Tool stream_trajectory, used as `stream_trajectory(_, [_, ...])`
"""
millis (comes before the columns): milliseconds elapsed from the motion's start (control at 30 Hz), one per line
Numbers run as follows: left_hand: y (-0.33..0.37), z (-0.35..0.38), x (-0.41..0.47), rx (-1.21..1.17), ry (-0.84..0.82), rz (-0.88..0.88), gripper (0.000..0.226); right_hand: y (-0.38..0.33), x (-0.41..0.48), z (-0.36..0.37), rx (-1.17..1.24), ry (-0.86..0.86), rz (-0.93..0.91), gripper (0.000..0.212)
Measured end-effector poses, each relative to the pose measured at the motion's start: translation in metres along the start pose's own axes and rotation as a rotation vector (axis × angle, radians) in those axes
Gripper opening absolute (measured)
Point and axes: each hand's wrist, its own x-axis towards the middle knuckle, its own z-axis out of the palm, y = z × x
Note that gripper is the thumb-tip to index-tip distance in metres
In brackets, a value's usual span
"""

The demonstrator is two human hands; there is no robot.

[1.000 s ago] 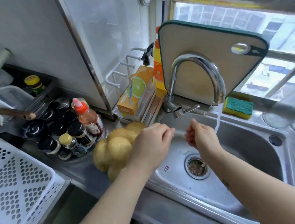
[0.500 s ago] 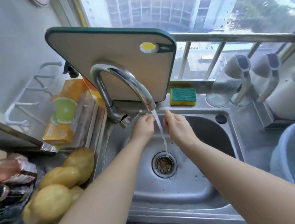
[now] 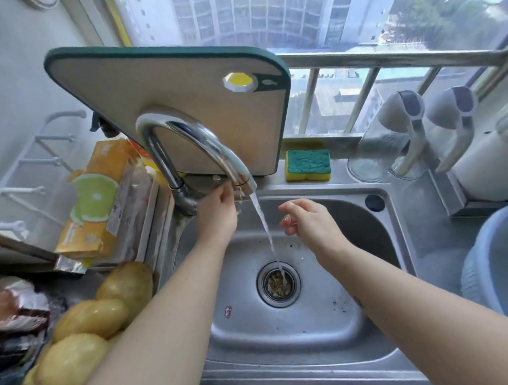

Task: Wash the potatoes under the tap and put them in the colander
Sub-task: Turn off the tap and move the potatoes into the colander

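- On the counter left of the sink [image 3: 320, 334], the potatoes [image 3: 88, 317] lie in a heap. They are yellow-brown, smooth-skinned and rounded, and the left forearm crosses in front of them.
- The colander [image 3: 503, 250] is pale blue with a finely ribbed wall. It sits at the right edge, well apart from the potatoes, with the sink between.
- The left hand [image 3: 218, 217] reaches up under the spout of the tap [image 3: 180, 137], fingertips bunched there. I cannot tell whether they pinch anything.
- The right hand [image 3: 307, 221] hangs loosely curled just right of the water [image 3: 265, 228], holding nothing.
- The water falls in a thin stream between the hands onto the drain [image 3: 278, 283].
- The steel basin spreads wide and deep below both hands, and its raised rim runs between it and the potatoes.
- A green-edged board [image 3: 176, 85] leans behind the curved chrome tap. A sponge [image 3: 308, 164], green over yellow, lies beside it.
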Motion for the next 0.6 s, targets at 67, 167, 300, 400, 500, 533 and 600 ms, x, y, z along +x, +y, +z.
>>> stream_trajectory(67, [-0.006,0.000,-0.006,-0.008,-0.043,-0.010,0.035,0.003,-0.003,0.000,-0.005,-0.018,0.006,0.016])
stream_trajectory(167, [-0.018,0.003,-0.020,-0.021,-0.197,-0.017,0.030,0.009,-0.009,0.002,-0.001,-0.057,0.008,0.029])
stream_trajectory(300, [-0.047,0.012,-0.054,0.089,-0.396,-0.159,0.011,0.028,-0.019,-0.002,-0.342,-0.032,-0.081,0.041])
stream_trajectory(400, [-0.062,0.014,-0.084,0.382,-0.414,-0.098,0.026,0.050,-0.028,-0.003,-0.790,-0.059,-0.156,0.034])
stream_trajectory(500, [-0.070,0.017,-0.099,0.578,-0.524,-0.055,0.018,0.064,-0.039,0.006,-1.166,-0.299,-0.079,0.012])
stream_trajectory(533, [-0.073,0.018,-0.101,0.617,-0.628,-0.065,0.026,0.066,-0.042,0.007,-1.217,-0.413,-0.027,0.027])
stream_trajectory(600, [-0.080,0.019,-0.105,0.712,-0.817,-0.056,0.061,0.067,-0.046,0.009,-1.209,-0.583,0.080,0.060])
